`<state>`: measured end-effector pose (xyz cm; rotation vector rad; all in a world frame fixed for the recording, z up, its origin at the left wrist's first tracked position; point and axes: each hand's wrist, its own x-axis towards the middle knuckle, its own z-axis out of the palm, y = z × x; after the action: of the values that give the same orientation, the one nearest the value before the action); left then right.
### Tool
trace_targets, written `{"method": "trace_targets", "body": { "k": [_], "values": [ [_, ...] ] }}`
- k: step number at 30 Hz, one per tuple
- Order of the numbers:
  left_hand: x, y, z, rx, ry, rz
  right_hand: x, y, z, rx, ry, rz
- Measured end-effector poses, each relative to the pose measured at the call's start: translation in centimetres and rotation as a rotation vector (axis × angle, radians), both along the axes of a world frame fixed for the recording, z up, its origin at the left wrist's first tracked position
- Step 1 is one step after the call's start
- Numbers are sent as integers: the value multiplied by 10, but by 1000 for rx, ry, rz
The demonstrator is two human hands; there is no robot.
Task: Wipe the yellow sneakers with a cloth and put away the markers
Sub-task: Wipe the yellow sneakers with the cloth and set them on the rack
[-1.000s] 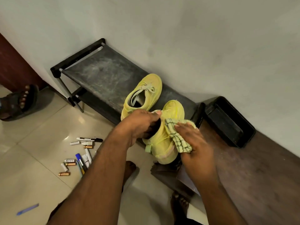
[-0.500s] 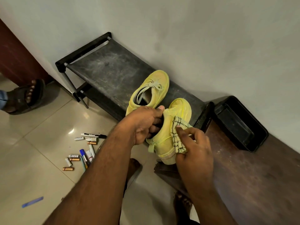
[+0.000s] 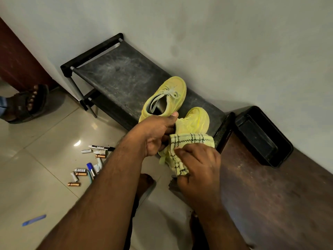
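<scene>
Two yellow sneakers are in view. One sneaker (image 3: pixel 168 95) rests on the black shoe rack (image 3: pixel 115 74), laces up. My left hand (image 3: pixel 158 134) grips the collar of the nearer sneaker (image 3: pixel 195 120), thumb on top. My right hand (image 3: pixel 198 165) presses a yellow checked cloth (image 3: pixel 182 147) against that sneaker's side and heel. Several markers (image 3: pixel 100 147) and batteries (image 3: pixel 80 170) lie scattered on the tiled floor to the left of my left arm.
A black empty tray (image 3: pixel 281 152) sits by the wall on a dark wooden bench (image 3: pixel 270 195) at the right. Another person's sandalled foot (image 3: pixel 27 103) stands at far left. A blue strip (image 3: pixel 34 217) lies on the floor.
My right hand has drawn the cloth down and back along the sneaker's side toward the heel, and the cloth now spreads wider across the shoe. The view has shifted slightly.
</scene>
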<state>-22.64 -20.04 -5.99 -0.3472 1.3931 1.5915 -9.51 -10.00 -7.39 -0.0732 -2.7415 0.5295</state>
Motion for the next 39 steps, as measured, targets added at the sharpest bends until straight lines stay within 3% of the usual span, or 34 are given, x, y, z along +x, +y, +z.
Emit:
{"method": "trace_targets", "body": {
  "k": [7, 12, 17, 23, 28, 33, 39],
  "values": [
    [1, 2, -2, 3, 11, 20, -5, 23, 0, -55, 15, -170],
    [-5, 1, -6, -84, 71, 66, -2, 7, -3, -19, 55, 92],
    [-3, 3, -5, -84, 51, 79, -6, 27, -3, -72, -25, -165],
    [-5, 3, -3, -113, 92, 107, -2, 9, -2, 3, 22, 76],
    [-1, 1, 1, -101, 128, 48, -6, 27, -4, -99, -98, -211],
    [-5, -16, 10, -212, 315, -104, -5, 25, -8, -79, -117, -181],
    [-4, -20, 12, -286, 360, -210, -5, 13, -3, -54, -13, -64]
  ]
}}
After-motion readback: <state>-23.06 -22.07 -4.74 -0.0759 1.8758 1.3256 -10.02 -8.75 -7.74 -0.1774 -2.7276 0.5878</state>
